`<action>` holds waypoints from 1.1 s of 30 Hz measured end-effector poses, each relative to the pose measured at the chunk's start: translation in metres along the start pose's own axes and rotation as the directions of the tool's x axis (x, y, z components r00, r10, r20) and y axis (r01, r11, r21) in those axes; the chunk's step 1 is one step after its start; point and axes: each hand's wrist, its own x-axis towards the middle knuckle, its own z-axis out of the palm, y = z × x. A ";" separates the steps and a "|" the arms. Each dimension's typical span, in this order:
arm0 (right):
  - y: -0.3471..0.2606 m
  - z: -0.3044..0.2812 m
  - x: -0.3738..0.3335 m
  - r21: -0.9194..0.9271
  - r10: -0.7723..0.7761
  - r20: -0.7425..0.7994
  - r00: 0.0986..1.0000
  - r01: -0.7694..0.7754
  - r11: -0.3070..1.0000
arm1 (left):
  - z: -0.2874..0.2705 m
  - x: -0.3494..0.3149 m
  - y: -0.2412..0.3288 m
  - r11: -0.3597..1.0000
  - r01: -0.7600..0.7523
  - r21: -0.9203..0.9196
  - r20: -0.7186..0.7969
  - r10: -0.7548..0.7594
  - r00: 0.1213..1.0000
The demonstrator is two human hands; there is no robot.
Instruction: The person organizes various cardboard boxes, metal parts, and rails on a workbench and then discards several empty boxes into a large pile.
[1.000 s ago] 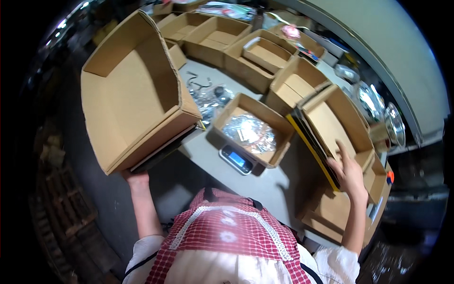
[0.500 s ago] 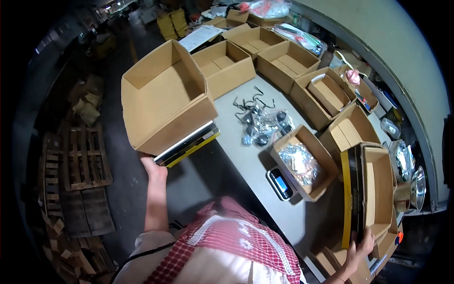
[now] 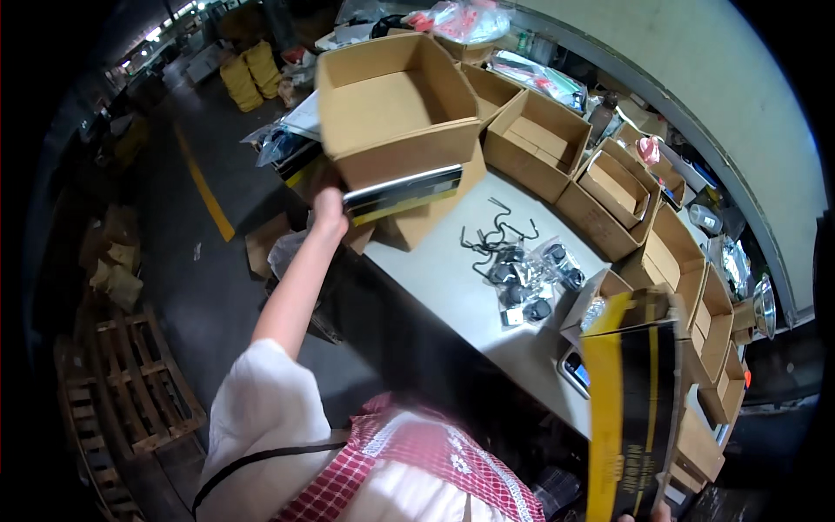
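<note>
Left hand point(image 3: 329, 210) grips open carton point(image 3: 391, 109) by desk's point(image 3: 433, 277) far-left end; right hand point(image 3: 659, 513), mostly cropped, holds black-and-yellow carton point(image 3: 642, 409), near side. Both look lifted, not yet set down.

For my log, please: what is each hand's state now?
Left hand: holding open brown cardboard box, black-and-yellow cardboard beneath.
Right hand, mostly cut off: holding black, yellow-striped cardboard box.

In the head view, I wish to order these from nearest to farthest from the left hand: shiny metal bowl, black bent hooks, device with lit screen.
1. Black bent hooks: on the table, right of the left hand.
2. Device with lit screen: farther right, near table's edge.
3. Shiny metal bowl: far right.
</note>
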 end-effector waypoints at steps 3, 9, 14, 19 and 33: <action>-0.053 0.036 0.005 -0.008 0.011 0.267 0.964 -0.009 1.000 | 0.001 0.043 -0.011 0.960 -0.064 0.272 0.120 0.032 0.992; -0.094 0.117 0.005 -0.063 -0.175 0.631 0.756 0.275 0.960 | -0.030 -0.008 -0.014 0.504 -0.732 0.458 0.490 0.544 0.681; -0.086 0.172 -0.043 -0.058 -0.204 0.722 0.661 0.352 0.934 | -0.133 -0.147 0.003 0.757 0.284 0.589 0.447 -0.598 0.666; -0.088 0.208 -0.114 0.065 -0.352 0.814 0.462 0.529 0.846 | -0.231 -0.229 0.012 0.370 0.620 0.692 0.435 -0.899 0.051; 0.091 0.228 -0.286 -0.249 0.832 0.549 0.078 -0.935 0.252 | -0.317 -0.300 0.028 0.513 -0.099 0.853 0.486 -0.710 0.509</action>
